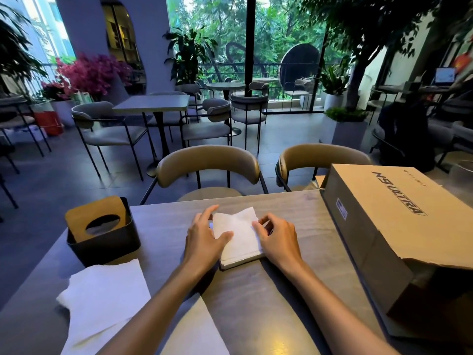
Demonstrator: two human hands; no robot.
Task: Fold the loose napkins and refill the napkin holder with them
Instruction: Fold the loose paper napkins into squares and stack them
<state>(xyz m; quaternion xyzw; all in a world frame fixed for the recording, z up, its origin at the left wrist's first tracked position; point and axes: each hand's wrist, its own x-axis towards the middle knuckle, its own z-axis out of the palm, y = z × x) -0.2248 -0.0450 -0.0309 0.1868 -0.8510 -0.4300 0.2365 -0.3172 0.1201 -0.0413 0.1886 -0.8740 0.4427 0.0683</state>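
A small stack of folded white napkins (239, 239) lies in the middle of the grey table. My left hand (204, 235) rests on its left edge, thumb flat on the top napkin and fingers spread beyond it. My right hand (277, 239) presses the right edge, its fingers bent over the top napkin's side. The top napkin's far corner sticks up a little. The black napkin holder (102, 242) with a wooden lid (96, 215) tilted in it stands at the left. Loose unfolded napkins (107, 301) lie near the front left.
A large cardboard box (399, 234) lies along the table's right side, its torn flap toward me. Two tan chairs (207, 165) stand pushed in at the table's far edge (230, 198). Other café tables, chairs and plants fill the room beyond.
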